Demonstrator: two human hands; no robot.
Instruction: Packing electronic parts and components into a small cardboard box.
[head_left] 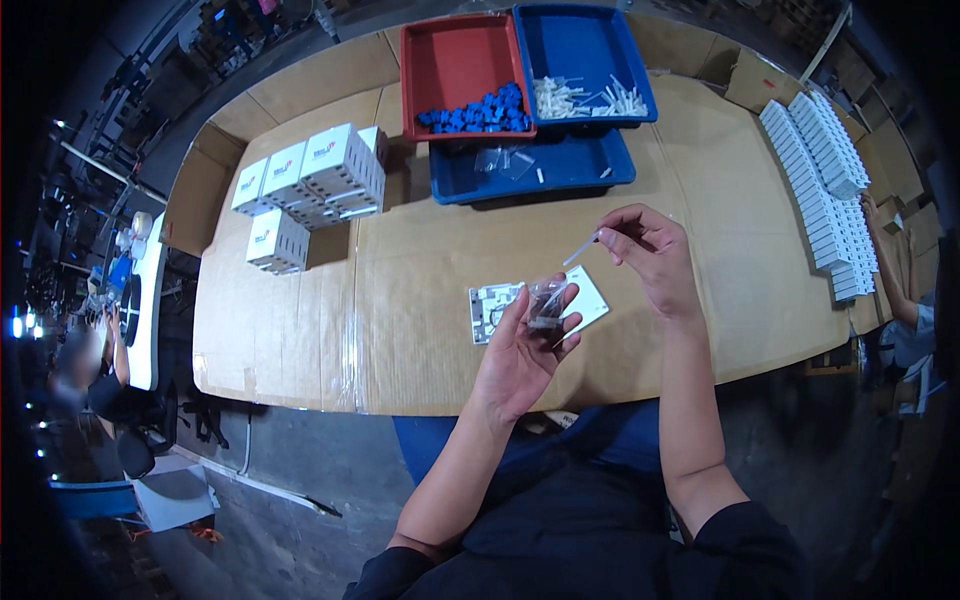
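My left hand (518,368) is palm up, its fingers curled round a small clear plastic bag (547,298) with something dark inside. My right hand (652,258) is raised to the right of it, with thumb and fingertips pinched on one end of a thin whitish strip (580,248). The strip slants down toward the bag; whether it is joined to the bag I cannot tell. Beneath my left hand, a flat white panel (592,294) lies on the cardboard next to a white casing with grey inner parts (486,308). My fingers partly cover both.
Beyond my hands stand a red tray (460,60) of blue parts, a blue tray (570,50) of white sticks and a lower blue tray (480,185). White boxes (335,165) are stacked at left. Rows of white units (830,215) line the right, near another person's arm (893,290).
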